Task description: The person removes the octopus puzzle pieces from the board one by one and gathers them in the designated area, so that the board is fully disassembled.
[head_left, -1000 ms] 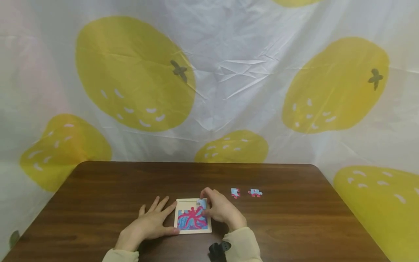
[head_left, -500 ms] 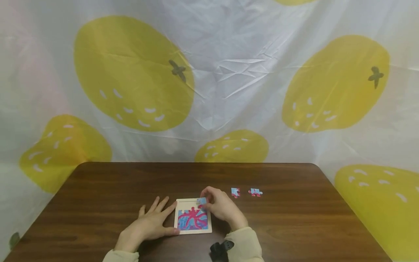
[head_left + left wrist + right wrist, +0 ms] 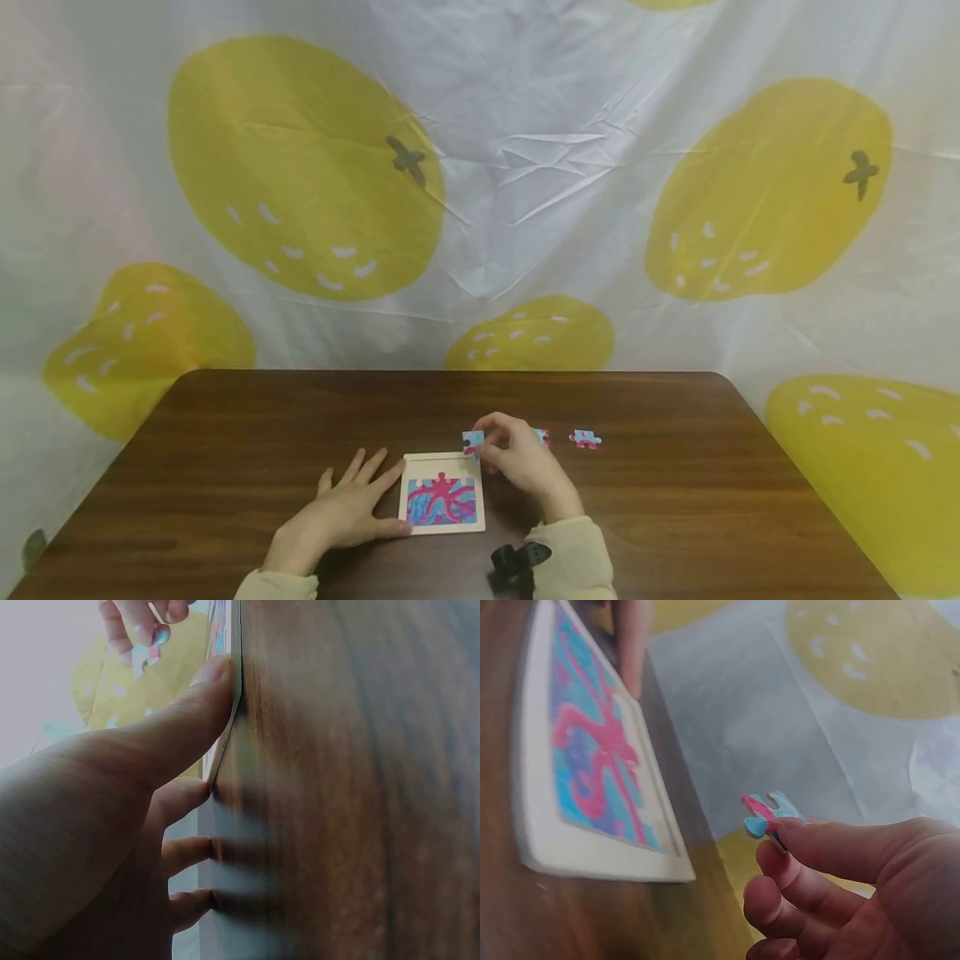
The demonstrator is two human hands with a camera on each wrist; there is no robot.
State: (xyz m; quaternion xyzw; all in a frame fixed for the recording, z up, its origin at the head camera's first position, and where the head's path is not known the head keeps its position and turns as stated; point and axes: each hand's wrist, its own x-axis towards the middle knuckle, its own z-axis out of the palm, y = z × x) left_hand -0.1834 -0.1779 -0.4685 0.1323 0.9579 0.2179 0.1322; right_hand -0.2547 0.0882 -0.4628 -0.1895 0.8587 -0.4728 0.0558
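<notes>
A pale square puzzle tray (image 3: 481,508) lies on the table, its lower part filled with a pink octopus picture (image 3: 442,500) on blue. Bare wood shows along the top of its recess. My left hand (image 3: 341,512) rests spread at the tray's left side, thumb on the near corner and index fingertip by the far one. Between thumb and fingers my right hand (image 3: 525,467) pinches a blue and pink jigsaw piece (image 3: 761,814). It is held up over the tray's far right corner, apart from the tray in the right wrist view.
Two loose jigsaw pieces lie on the table to the right: one piece (image 3: 585,439) in full view, the other piece (image 3: 543,435) partly behind my right hand. A curtain with yellow fruit (image 3: 532,337) hangs behind the table's far edge (image 3: 375,372).
My right hand has slid the piece about in the tray's far right corner, then lifted it out, up and to the right. My left hand has stayed in place.
</notes>
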